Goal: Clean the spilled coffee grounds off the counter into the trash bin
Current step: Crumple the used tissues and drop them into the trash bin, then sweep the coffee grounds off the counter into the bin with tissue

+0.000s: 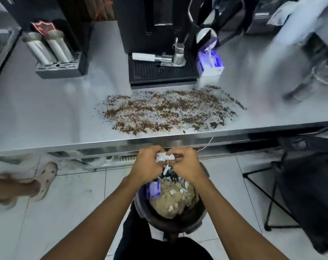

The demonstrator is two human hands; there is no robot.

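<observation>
At the far left of the bench (47, 119), two steel cups (47, 47) stand side by side on a small drip tray (60, 69). Below them, on the tiled floor, another person's foot in a pale clog (47, 175) is near the bench's base.

Toward the middle, the black espresso machine (150, 34) sits at the back of the bench. A white-handled portafilter (152, 57) lies on its grate, touching a small steel jug (178, 55). A tissue box (210, 62) stands just beside the machine on its right.

The coffee grounds (168, 111) are spread in a wide brown patch across the bench in front of the machine and the box, reaching close to the front edge.

Your hands are off the bench, below its front edge and above the trash bin (168, 224). Your left hand (148, 166) and right hand (185, 166) are pressed together, the fingers of both curled tightly round one tissue wad (164, 157). A brownish smear near your right fingers may be grounds, though the blur leaves that unsure. The bin on the floor under your wrists holds beige waste, white scraps and a purple-and-white packet (153, 189).

At the right, a black bag (309, 184) hangs on a thin black stand.
</observation>
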